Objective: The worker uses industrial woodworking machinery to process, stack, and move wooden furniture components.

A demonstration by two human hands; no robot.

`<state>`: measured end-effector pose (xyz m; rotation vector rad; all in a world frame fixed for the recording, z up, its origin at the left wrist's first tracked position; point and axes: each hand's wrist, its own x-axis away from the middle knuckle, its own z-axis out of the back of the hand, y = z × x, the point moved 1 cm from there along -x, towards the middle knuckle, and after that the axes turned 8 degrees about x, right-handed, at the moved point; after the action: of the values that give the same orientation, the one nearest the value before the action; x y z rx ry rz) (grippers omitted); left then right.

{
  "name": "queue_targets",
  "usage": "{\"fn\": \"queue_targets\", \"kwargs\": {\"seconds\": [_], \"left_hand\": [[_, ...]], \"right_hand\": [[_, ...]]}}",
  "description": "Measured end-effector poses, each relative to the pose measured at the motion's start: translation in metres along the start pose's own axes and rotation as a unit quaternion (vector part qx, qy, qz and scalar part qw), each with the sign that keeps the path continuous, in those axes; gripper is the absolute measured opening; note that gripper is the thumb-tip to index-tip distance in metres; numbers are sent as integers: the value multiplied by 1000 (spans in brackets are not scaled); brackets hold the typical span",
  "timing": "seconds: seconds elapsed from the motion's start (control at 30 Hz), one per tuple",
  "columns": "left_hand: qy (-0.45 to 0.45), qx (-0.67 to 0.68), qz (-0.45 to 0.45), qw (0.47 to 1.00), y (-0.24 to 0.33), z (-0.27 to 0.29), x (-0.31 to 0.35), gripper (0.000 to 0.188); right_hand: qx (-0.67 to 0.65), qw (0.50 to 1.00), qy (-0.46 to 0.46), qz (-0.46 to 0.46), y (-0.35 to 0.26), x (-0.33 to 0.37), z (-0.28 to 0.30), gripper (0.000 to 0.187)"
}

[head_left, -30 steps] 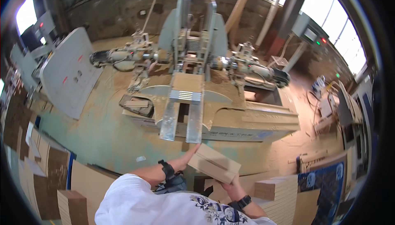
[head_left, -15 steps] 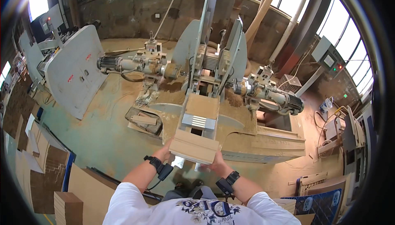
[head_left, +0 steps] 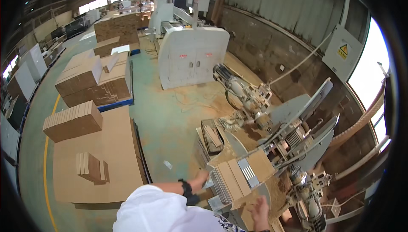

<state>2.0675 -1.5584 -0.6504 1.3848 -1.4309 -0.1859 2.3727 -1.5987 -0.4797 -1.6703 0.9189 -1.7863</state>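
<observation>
A stack of brown boards (head_left: 231, 180) lies on the feed of a woodworking machine, in front of me to the right. Beyond it is a slotted metal plate (head_left: 247, 171), then another flat brown board surface (head_left: 260, 163). My left hand (head_left: 199, 181) is at the stack's left edge, a black band on its wrist. Its fingers are small and partly blurred, so their grip cannot be made out. To the right of the stack, apart from it, my right hand (head_left: 260, 211) is raised with fingers spread and nothing in it.
At left, a large flat brown sheet (head_left: 121, 147) bears a row of boards (head_left: 76, 121) and a small board group (head_left: 90, 167). Behind stand stacked boards (head_left: 100, 79) on a blue pallet. A white machine cover (head_left: 193, 53) and motor (head_left: 225, 75) are ahead. Sawdust surrounds the machine.
The view has swung left, bringing the stacks and large sheet into sight. My right hand has come off the boards and opened. My left hand stays beside the stack.
</observation>
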Motion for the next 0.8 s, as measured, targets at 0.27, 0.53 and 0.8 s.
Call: {"fn": "queue_targets", "kwargs": {"seconds": [0.27, 0.53, 0.8], "left_hand": [[-260, -56, 239, 934, -26, 0, 70, 16], [-417, 2, 20, 909, -34, -10, 68, 34], [-270, 151, 186, 933, -39, 49, 76, 37]], "right_hand": [[430, 760, -47, 484, -80, 57, -69, 58], [704, 484, 23, 520, -28, 60, -109, 67], [656, 514, 12, 553, -31, 78, -127, 70]]}}
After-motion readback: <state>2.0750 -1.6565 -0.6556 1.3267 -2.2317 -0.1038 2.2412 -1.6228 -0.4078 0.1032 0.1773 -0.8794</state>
